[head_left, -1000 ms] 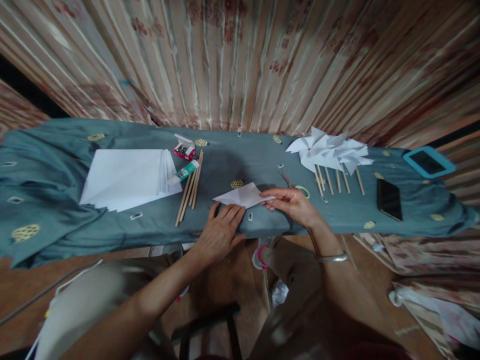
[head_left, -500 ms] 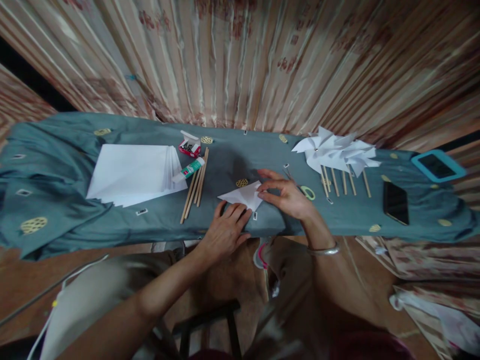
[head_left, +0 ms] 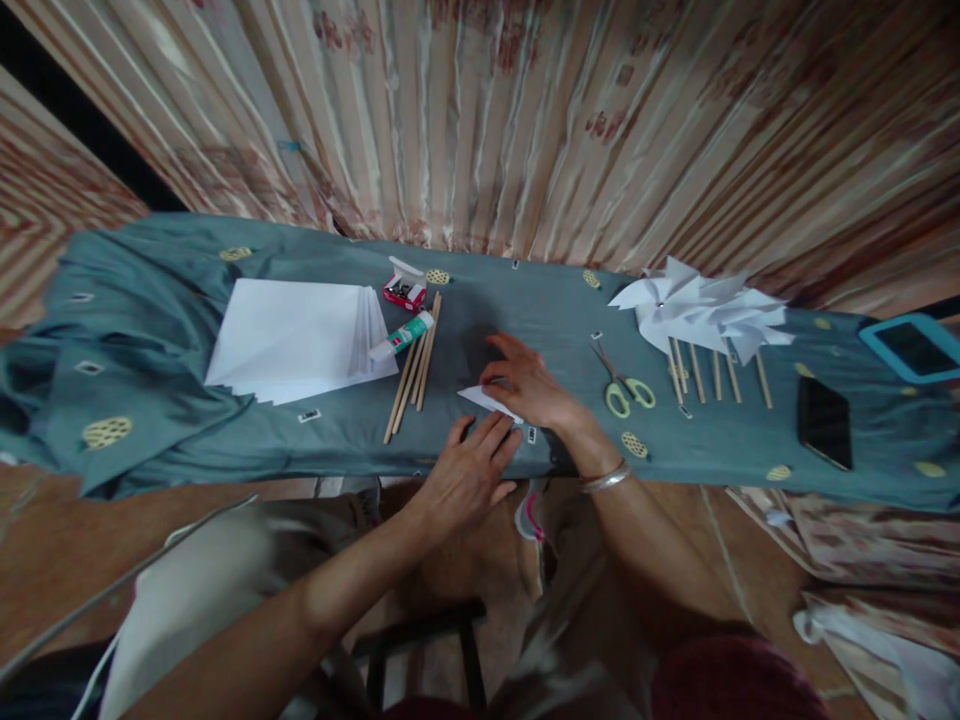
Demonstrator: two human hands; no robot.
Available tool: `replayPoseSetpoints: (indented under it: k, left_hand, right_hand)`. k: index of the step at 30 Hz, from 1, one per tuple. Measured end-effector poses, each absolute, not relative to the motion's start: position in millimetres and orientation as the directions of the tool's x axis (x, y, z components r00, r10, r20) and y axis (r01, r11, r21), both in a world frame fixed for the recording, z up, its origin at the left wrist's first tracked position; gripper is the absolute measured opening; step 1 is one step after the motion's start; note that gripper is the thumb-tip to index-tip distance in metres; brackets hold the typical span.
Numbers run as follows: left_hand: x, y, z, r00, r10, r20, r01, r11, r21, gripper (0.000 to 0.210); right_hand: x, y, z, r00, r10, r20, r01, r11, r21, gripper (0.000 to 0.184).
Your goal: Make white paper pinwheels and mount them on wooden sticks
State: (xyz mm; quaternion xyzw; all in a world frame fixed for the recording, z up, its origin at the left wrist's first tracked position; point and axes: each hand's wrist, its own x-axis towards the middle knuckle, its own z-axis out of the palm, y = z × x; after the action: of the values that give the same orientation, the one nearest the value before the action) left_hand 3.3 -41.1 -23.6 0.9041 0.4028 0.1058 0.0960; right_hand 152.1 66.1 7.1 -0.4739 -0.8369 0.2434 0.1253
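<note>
A small folded white paper triangle [head_left: 486, 398] lies near the front edge of the cloth-covered table, partly hidden under my hands. My left hand [head_left: 474, 462] rests on its near edge with the fingers laid out flat. From the right, my right hand [head_left: 534, 388] reaches over the paper, fingers apart and curved, the fingertips touching it around the far edge. Neither hand grips anything. To the right of my right hand lie scissors with light green handles [head_left: 628, 397]. Several wooden sticks [head_left: 412, 375] lie left of the paper.
A stack of white paper sheets [head_left: 292, 330] is at the left, with a glue stick [head_left: 405, 334] and a small red box [head_left: 405, 292] beside it. At the right lie paper pinwheels [head_left: 712, 310] on sticks, a black phone [head_left: 824, 422] and a blue-framed device [head_left: 916, 348].
My right hand has swept leftward over the paper, which now shows as a smaller, narrower triangle. The scissors are uncovered. The whole view has shifted slightly.
</note>
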Motion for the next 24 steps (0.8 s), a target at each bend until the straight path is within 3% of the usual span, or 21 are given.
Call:
replayPoseSetpoints:
  k: [24]
  left_hand:
    - [3.0, -41.6, -14.9, 0.659, 0.749, 0.070, 0.712, -0.652, 0.260, 0.055]
  right_hand:
    - [145.8, 67.2, 1.2, -0.538, 0.843, -0.004, 0.709, 0.450, -0.543, 0.011]
